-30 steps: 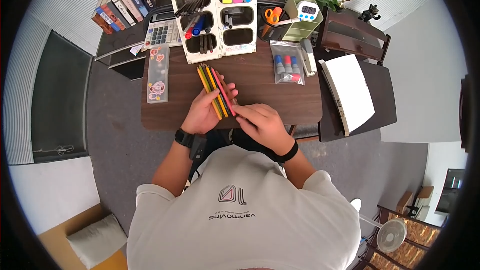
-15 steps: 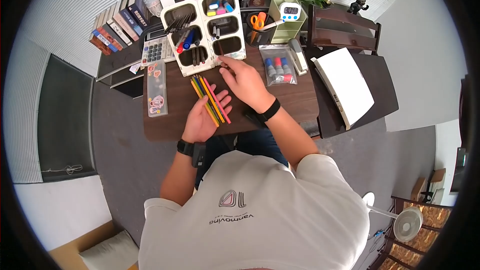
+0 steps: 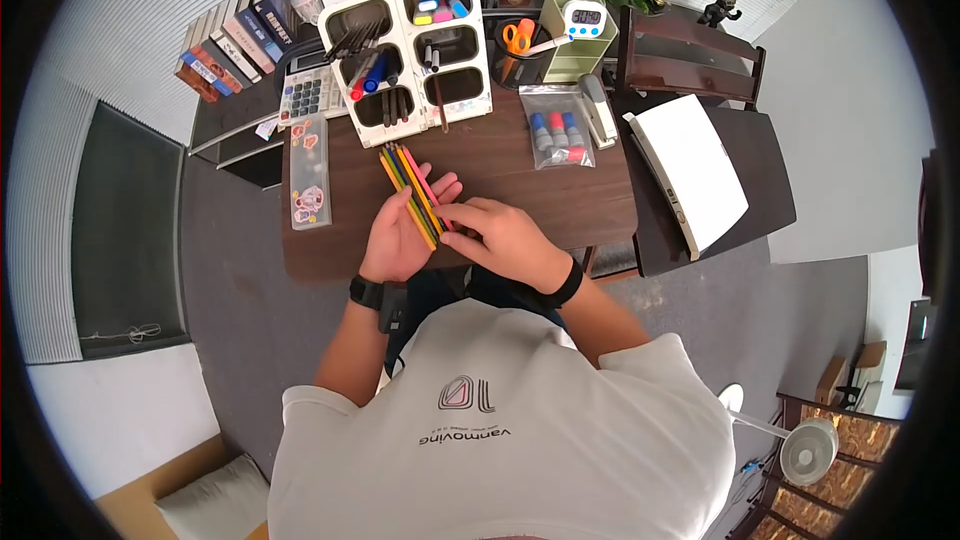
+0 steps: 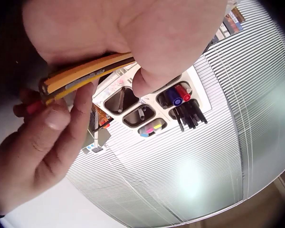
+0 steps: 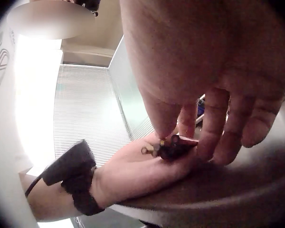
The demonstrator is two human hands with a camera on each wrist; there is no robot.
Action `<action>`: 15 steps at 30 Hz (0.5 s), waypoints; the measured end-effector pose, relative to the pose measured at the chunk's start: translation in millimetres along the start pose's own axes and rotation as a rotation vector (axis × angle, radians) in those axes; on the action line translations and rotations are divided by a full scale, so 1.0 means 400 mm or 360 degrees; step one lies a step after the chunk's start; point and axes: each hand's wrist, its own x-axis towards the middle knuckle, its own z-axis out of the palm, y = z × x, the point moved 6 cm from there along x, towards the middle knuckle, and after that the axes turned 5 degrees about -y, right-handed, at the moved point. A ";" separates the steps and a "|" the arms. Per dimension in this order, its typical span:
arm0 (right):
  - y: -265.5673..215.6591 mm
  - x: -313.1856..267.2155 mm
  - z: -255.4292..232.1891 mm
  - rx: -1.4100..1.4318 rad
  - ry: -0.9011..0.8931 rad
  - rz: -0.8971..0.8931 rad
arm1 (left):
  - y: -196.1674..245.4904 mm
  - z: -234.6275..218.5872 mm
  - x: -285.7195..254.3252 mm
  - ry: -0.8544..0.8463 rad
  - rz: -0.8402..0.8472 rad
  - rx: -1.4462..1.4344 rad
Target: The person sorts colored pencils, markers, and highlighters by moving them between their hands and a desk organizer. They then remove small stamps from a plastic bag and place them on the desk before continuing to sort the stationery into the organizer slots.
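Note:
In the head view, my left hand [image 3: 393, 238] holds a bundle of coloured pencils [image 3: 408, 198] slanting across its palm, the thumb over them and the fingertips spread beyond. Yellow, green and dark pencils lie beside a pink pencil [image 3: 414, 172] on the bundle's right side. My right hand [image 3: 515, 245] pinches the near end of the pink pencil between thumb and fingers; its red end [image 4: 35, 107] shows by those fingertips in the left wrist view. A white six-compartment organizer [image 3: 408, 60] stands just beyond, with a brown pencil [image 3: 441, 108] leaning in its lower right compartment.
Pens and markers fill other compartments. A sticker-covered clear case [image 3: 310, 175] lies left, below a calculator [image 3: 308, 97]. To the right are a bag of capped bottles [image 3: 556, 128], a stapler [image 3: 598, 112], a black pen cup [image 3: 516, 68] and a timer [image 3: 583, 18].
My right hand went to the organizer's lower right compartment and came back to the bundle. The brown pencil, earlier beside the bundle, now stands in that compartment. My left hand keeps its hold.

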 end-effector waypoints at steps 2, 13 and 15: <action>0.017 -0.013 0.011 0.0078 -0.0005 0.0026 | -0.002 0.008 0.001 0.0021 -0.0023 0.0031; 0.024 -0.022 0.018 0.0370 -0.0146 -0.0025 | 0.000 0.008 0.002 0.0019 -0.0041 0.0086; 0.014 -0.025 0.006 0.0372 -0.0057 -0.0045 | 0.000 0.006 0.002 0.0020 -0.0039 0.0077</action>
